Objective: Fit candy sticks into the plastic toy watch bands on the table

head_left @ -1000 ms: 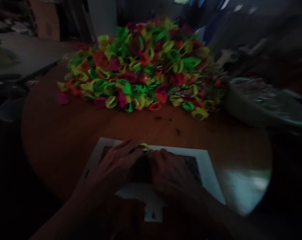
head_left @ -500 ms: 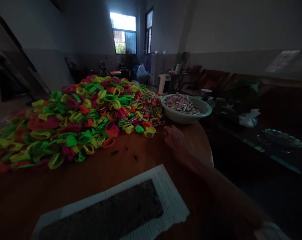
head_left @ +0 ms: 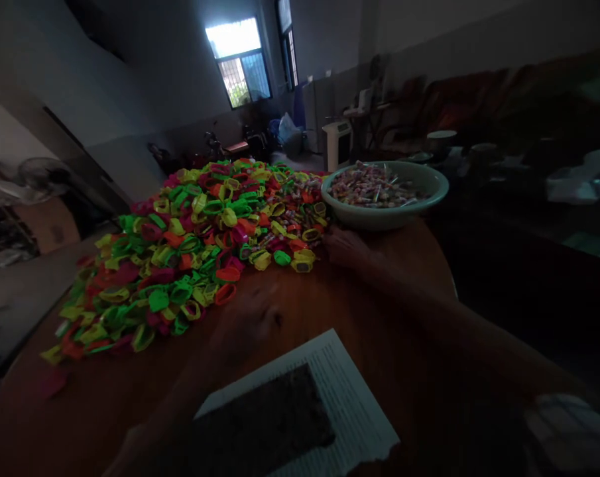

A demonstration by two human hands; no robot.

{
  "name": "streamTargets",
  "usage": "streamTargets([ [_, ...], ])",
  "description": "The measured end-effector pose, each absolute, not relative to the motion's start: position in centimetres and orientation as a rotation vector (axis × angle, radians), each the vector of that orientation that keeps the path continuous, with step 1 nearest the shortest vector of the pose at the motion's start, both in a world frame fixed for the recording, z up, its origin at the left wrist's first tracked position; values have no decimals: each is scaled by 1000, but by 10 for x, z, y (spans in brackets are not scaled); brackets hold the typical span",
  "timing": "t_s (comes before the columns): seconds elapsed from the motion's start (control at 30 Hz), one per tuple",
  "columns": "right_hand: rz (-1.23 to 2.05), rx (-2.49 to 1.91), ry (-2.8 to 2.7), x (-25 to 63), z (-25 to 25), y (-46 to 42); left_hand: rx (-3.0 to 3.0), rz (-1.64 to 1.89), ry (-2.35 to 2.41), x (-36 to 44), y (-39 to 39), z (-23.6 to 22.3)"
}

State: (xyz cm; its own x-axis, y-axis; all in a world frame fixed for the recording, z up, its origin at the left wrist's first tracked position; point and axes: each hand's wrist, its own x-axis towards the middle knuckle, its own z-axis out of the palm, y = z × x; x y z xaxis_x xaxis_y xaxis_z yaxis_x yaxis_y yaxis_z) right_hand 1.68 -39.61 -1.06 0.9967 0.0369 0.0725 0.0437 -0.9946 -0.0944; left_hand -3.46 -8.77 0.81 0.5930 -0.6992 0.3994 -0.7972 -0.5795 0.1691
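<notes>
At 6 o'clock, nearest: a printed sheet (head_left: 352, 404) with a dark patch, flat on the wooden table (head_left: 95, 404). Just beyond, toward 11 o'clock: left hand (head_left: 250, 317), blurred, low over bare wood, near the pile's edge; fingers impossible to read. At 1 o'clock: right hand (head_left: 347, 246), dim, just beside the yellow rings at the near edge of the heap of coloured plastic rings (head_left: 190, 232); grip likewise impossible to tell. Probably reaching in to pick pieces. Calls for singling out one ring at the fringe. Farther, 1 o'clock: bowl of sweets (head_left: 431, 192).
</notes>
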Motion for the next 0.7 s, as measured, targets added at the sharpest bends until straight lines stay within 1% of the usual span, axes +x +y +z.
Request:
streamTargets([
  [0.07, -66, -3023, -69, 12, -9, -397, 2534, 257, -1168, -13, -127, 5],
  [0.17, -22, -2996, -55, -2, -7, -399, 2570, 194, -1164, 15, -171, -2],
  [0.33, -39, -2965, -9, -17, -9, -398, 2605, 192, -1143, 35, -190, -12],
  [0.5, -38, -2920, -30, -15, -11, -394, 2520, 140, -1131, 28, -172, -8],
  [0.7, -132, -2714, -191, -47, -12, -383, 2410, 71, -956, -18, -88, 13],
])
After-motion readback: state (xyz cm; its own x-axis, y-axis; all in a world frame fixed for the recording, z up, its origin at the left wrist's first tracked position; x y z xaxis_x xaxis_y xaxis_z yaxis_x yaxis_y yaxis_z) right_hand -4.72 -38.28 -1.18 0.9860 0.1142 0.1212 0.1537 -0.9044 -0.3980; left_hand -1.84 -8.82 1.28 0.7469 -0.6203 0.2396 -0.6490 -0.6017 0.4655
